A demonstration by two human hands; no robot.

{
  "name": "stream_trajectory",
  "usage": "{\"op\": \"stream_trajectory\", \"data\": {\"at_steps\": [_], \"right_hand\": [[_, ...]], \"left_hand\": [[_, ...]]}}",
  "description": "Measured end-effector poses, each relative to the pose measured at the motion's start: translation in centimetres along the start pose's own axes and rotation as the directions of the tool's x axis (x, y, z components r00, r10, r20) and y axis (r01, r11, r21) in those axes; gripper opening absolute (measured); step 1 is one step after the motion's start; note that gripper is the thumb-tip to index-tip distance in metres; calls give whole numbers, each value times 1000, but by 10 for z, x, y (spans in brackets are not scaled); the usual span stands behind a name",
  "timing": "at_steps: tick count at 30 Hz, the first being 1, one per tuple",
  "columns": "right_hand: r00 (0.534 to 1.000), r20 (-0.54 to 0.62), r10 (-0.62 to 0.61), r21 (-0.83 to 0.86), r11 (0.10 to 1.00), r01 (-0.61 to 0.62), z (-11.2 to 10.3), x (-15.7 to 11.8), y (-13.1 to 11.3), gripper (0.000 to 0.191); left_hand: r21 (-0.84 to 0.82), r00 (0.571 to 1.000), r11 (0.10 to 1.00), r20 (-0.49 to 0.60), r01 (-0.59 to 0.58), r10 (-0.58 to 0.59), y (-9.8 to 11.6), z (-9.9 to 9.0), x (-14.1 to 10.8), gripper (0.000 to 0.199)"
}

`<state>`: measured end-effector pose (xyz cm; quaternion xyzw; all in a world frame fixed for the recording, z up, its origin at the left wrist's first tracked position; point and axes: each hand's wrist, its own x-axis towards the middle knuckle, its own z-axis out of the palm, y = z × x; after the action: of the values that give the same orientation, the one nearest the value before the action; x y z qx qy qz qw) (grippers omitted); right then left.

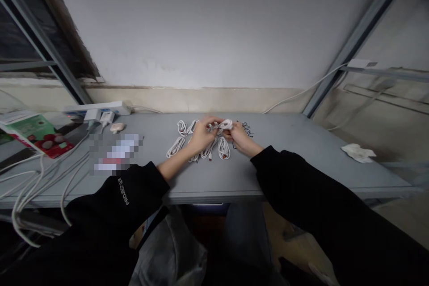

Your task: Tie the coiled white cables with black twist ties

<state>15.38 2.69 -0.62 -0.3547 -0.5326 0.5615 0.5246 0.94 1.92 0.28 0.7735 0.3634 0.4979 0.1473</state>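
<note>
A coiled white cable [227,124] is held up between my two hands, just above the table. My right hand [240,137] is closed around its right side. From the left, my left hand [203,135] reaches in with its thumb and fingers curled onto the same bundle; the exact grip is small and partly hidden. More coiled white cables lie below and left of the hands, among them one coil [224,148] under the right hand and another coil [176,147] at the left. Thin black ties [247,129] lie just beyond my right hand.
On the left are a power strip [117,107] with plugged-in chargers, a green and red box [42,134], loose white cords [42,172] and a blurred-out item [117,154]. A crumpled white tissue [358,153] lies far right. Metal posts flank the grey table [214,183]; a wall stands behind.
</note>
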Motion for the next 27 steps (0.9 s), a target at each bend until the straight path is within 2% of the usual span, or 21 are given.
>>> {"op": "stream_trajectory", "data": {"at_steps": [3,5,9,13,15,17,20,23,27], "right_hand": [[997,51,51,13,999,-52,2,-4,-3,28],[991,100,92,48,994,-97,2,-4,-5,30],[972,170,162,127,975,-185,1,-1,-4,35],[969,152,193,124,969,-213,1,1,1,38],[979,131,157,100,980,-170,2,1,4,36],[990,110,93,71,992,-101,3,0,6,35],[996,85,-8,24,1000,6,4,0,8,40],[994,68,-85,-21,996,87,3,0,8,42],[988,59,-142,-90,985,146,2,-1,7,41]], "left_hand": [[133,987,978,3,-159,160,0,-5,0,25],[212,975,952,10,-219,222,-1,-7,0,25],[325,960,906,26,-271,278,-6,-8,0,24],[363,960,890,59,-277,275,-7,-6,-1,22],[342,971,911,17,-229,238,-6,-5,-1,21],[272,984,952,-73,-138,164,-4,-4,-1,21],[26,987,999,-157,33,-29,-2,-1,-1,26],[-241,976,950,-42,197,-213,-3,3,-1,21],[-368,950,876,143,312,-278,-3,6,1,24]]}}
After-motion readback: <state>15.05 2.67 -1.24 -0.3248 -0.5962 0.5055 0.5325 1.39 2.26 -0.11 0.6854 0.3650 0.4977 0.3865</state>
